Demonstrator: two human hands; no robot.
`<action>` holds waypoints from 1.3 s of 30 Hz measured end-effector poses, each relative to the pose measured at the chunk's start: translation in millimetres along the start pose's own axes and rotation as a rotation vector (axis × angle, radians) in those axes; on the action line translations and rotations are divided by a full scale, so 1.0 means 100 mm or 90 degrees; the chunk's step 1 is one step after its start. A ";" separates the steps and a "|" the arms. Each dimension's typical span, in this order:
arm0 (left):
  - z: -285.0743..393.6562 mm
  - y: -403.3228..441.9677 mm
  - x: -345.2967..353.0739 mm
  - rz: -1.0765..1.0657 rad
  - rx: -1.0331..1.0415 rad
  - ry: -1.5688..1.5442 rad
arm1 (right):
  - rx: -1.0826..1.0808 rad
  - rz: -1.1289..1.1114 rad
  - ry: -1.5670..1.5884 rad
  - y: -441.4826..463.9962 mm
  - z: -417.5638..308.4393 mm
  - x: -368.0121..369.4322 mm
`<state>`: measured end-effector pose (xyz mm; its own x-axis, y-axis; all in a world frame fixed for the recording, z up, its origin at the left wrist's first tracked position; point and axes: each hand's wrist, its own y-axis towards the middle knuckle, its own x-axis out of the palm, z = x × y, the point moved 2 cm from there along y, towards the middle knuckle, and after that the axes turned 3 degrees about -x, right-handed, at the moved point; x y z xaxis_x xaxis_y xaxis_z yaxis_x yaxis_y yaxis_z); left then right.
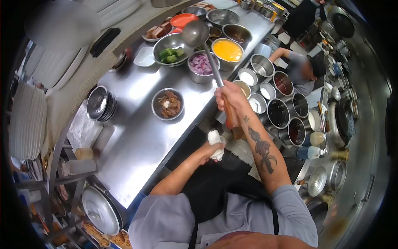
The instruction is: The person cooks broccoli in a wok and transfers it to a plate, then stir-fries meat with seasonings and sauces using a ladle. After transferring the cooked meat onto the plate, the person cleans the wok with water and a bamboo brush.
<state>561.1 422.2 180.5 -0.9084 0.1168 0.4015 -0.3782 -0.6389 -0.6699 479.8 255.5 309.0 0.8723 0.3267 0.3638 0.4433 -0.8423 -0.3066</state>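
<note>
My right hand [232, 97] is wrapped round the wooden handle of a long ladle [195, 34], whose metal bowl is raised at the back of the steel counter. Low in front of my apron, my left hand [204, 152] grips a crumpled white cloth [214, 141]. A small metal bowl [155, 111] holding brown meat pieces [171, 108] with a white dab on top sits on the counter, apart from both hands. Behind it are chopped purple onion [200, 64] in a metal pot, yellow liquid [227, 50] in another, and green broccoli [170, 55] in a wide bowl.
Several pots of dark and white contents stand right of my right arm, including a dark-filled pot [278, 113]. Stacked metal bowls [96, 103] and a white dish [144, 57] are on the counter [128, 166]. Another person's arm [282, 53] reaches in at upper right.
</note>
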 end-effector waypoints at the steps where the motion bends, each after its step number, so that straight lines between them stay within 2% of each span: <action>1: 0.01 0.02 0.07 -0.008 0.000 0.015 | -0.001 0.012 0.124 -0.12 0.00 -0.06; 5: -0.03 0.10 0.46 -0.039 -0.011 0.083 | 0.045 -0.194 0.537 -0.74 -0.03 -0.58; 8: -0.18 0.16 0.84 -0.079 -0.016 0.117 | -0.021 -0.236 0.660 -1.59 0.06 -1.05; 9: -0.26 0.19 1.01 -0.109 -0.021 0.131 | -0.083 -0.273 0.662 -1.94 0.10 -1.18; 10: -0.30 0.17 1.21 -0.060 -0.040 0.183 | -0.113 -0.195 0.649 -2.30 0.18 -1.40; 12: -0.50 0.32 1.53 -0.071 -0.080 0.265 | -0.211 -0.064 0.536 -3.10 0.27 -1.76; 13: -0.69 0.51 1.65 -0.150 -0.046 0.251 | -0.256 0.032 0.468 -3.52 0.34 -1.91; 14: -0.79 0.53 1.89 -0.137 -0.085 0.244 | -0.293 0.116 0.453 -3.93 0.40 -2.01; 16: -1.04 0.60 2.21 -0.219 -0.125 0.246 | -0.381 0.240 0.399 -4.65 0.68 -2.24; 19: -1.34 0.57 2.78 -0.291 -0.147 0.284 | -0.422 0.530 0.341 -5.63 0.86 -2.39; 20: -1.41 0.56 2.93 -0.306 -0.158 0.300 | -0.382 0.659 0.291 -5.89 0.95 -2.49; 22: -1.53 0.61 3.16 -0.333 -0.187 0.340 | -0.382 0.791 0.300 -6.32 1.14 -2.64; 23: -1.57 0.62 3.28 -0.341 -0.200 0.355 | -0.426 0.835 0.294 -6.52 1.29 -2.75; 26: -1.59 0.69 3.64 -0.385 -0.229 0.390 | -0.440 0.915 0.332 -6.99 1.37 -2.90; 32: -2.28 1.63 4.62 -0.518 -0.294 0.467 | -0.464 0.982 0.342 -7.36 1.32 -3.65; 35: -2.48 2.04 5.08 -0.495 -0.208 0.553 | -0.421 1.014 0.309 -7.33 1.05 -4.21; 38: -2.75 2.58 5.15 -0.483 0.153 0.548 | -0.309 1.066 0.226 -7.35 0.85 -5.07; 39: -2.63 2.53 5.21 -0.506 0.062 0.554 | -0.266 1.095 0.186 -7.34 0.78 -5.37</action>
<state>-54.4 521.4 55.7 -0.2547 0.9620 0.0979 -0.9108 -0.2047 -0.3584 -298.1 732.2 269.6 0.1698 -0.9842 0.0506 -0.9473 -0.1771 -0.2668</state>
